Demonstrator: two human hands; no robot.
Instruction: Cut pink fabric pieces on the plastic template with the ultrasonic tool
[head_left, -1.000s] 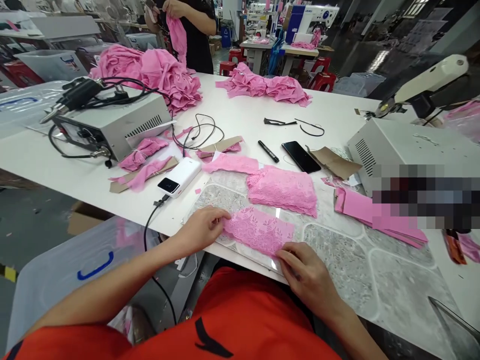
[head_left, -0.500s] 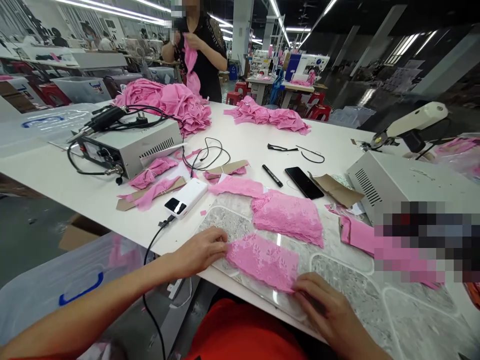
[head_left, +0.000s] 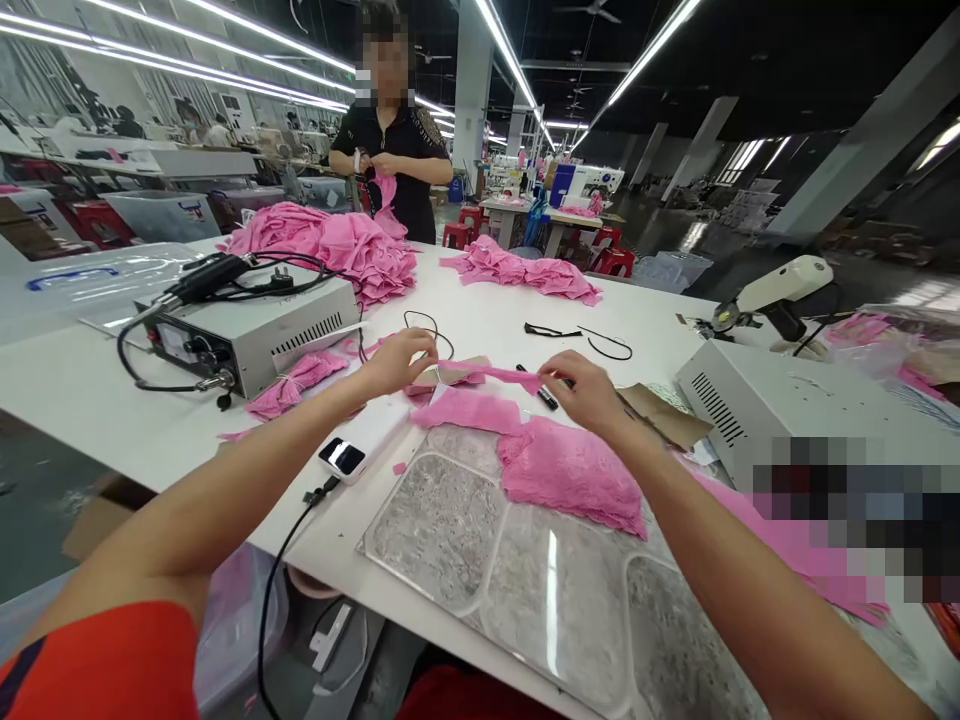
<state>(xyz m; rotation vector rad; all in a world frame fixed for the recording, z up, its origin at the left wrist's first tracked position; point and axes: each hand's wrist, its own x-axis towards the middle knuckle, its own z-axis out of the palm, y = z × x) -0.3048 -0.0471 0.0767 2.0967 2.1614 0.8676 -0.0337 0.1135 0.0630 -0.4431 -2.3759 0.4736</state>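
Note:
Stretched between my two hands is a pink lace fabric piece (head_left: 491,373), lifted over the table and seen nearly edge-on. My left hand (head_left: 401,358) pinches its left end, close to the grey box unit. At the other end, my right hand (head_left: 581,388) grips it above the black marker pen (head_left: 538,390), partly covering the pen. Just below lies a single flat pink piece (head_left: 469,410). Beside that, a stack of pink lace pieces (head_left: 570,475) rests on the grey patterned mat (head_left: 559,600).
A grey box unit with a handpiece (head_left: 281,325) stands at left, near a white power bank (head_left: 367,440). Pink heaps (head_left: 322,245) lie at the back, where a co-worker (head_left: 390,150) handles pink fabric. Another grey machine (head_left: 817,390) stands at right, with brown cardboard (head_left: 667,415) beside it.
Both hands have lifted the pink lace piece off the front of the mat and carried it forward, above the stack's far side. The camera view has tilted up.

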